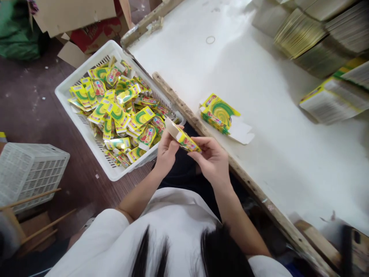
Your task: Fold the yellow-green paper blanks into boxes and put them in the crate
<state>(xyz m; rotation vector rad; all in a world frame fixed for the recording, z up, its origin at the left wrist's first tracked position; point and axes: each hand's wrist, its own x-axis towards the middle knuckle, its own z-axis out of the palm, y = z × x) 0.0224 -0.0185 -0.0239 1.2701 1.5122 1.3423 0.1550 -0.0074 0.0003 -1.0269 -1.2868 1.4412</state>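
Note:
Between my two hands is a small yellow and green printed carton [187,141], tilted, with a pale flap standing out at its left end. My left hand [167,148] grips that flap end with thumb and fingers. At the other end, my right hand [211,156] pinches the carton between thumb and fingertips. A stack of flat carton blanks [216,111] in the same print lies on the white table just beyond my right hand. To the left, a white plastic basket [86,140] holds many folded yellow cartons [118,111].
The white table [268,161] has a wooden edge strip [198,123] close to me. Bundled carton stacks [314,42] stand at its far right, near a rubber band [210,39]. Another white crate [34,169] and open cardboard boxes [77,15] are on the floor at left.

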